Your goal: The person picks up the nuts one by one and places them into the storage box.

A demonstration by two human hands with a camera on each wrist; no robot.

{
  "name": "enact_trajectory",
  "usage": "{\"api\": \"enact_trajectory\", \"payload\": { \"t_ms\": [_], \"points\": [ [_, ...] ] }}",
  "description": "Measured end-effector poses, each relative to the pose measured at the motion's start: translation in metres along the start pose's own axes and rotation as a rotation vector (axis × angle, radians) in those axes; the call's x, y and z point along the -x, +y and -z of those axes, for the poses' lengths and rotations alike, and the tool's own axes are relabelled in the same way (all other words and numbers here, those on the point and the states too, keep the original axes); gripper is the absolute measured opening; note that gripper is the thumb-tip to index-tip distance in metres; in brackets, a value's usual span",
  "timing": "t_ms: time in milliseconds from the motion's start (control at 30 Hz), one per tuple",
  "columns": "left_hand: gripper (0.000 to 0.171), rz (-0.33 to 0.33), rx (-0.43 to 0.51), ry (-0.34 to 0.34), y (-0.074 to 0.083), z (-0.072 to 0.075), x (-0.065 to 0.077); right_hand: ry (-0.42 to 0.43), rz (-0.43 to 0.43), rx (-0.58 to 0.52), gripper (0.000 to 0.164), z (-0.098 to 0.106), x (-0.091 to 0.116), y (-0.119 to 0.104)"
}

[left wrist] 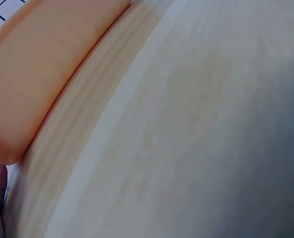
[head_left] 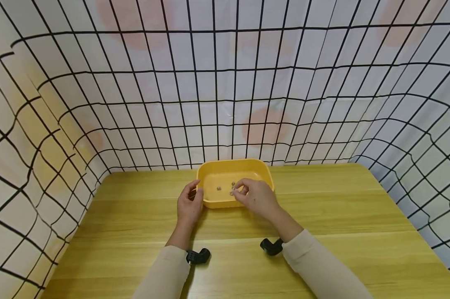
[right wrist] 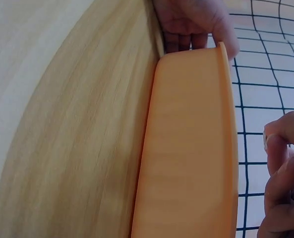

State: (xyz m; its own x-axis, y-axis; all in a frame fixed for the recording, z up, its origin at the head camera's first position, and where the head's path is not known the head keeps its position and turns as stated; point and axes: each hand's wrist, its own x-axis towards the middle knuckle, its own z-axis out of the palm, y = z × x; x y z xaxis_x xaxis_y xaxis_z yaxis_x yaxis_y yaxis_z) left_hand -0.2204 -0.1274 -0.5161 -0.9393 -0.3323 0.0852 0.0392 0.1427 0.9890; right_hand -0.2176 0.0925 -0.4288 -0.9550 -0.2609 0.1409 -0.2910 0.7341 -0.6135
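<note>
A shallow yellow tray (head_left: pixel 235 166), orange in the wrist views, stands on the wooden table. My left hand (head_left: pixel 189 205) holds its left end, the thumb at the rim and the fingers against the outer wall. Over the tray's right half, my right hand (head_left: pixel 257 198) pinches a small shiny piece (right wrist: pixel 265 142) between thumb and index finger; its exact kind is too small to tell. Inside the tray lie a small metallic piece (head_left: pixel 219 188), left of centre, and a few similar bits (head_left: pixel 233 183) near the right fingertips.
The wooden table (head_left: pixel 322 220) extends around the tray. A black wire grid (head_left: pixel 225 101) with a pale sheet behind it rises at the back and along both sides. Black wrist cameras (head_left: pixel 199 256) sit at both sleeve cuffs.
</note>
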Motion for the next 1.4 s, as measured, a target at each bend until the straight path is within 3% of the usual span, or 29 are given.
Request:
{"api": "enact_trajectory", "payload": {
  "t_ms": [267,967,1400],
  "points": [
    [0.031,-0.010,0.007,-0.001,-0.002,0.000,-0.001,0.010,0.041,0.027,0.014,0.000,-0.014,0.003],
    [0.031,-0.036,0.006,-0.002,-0.005,0.000,-0.002,-0.072,-0.013,0.031,0.016,-0.016,-0.044,0.014],
    [0.031,-0.037,0.010,0.002,-0.005,0.000,-0.002,-0.070,-0.047,0.073,0.013,-0.032,-0.053,0.019]
  ]
}}
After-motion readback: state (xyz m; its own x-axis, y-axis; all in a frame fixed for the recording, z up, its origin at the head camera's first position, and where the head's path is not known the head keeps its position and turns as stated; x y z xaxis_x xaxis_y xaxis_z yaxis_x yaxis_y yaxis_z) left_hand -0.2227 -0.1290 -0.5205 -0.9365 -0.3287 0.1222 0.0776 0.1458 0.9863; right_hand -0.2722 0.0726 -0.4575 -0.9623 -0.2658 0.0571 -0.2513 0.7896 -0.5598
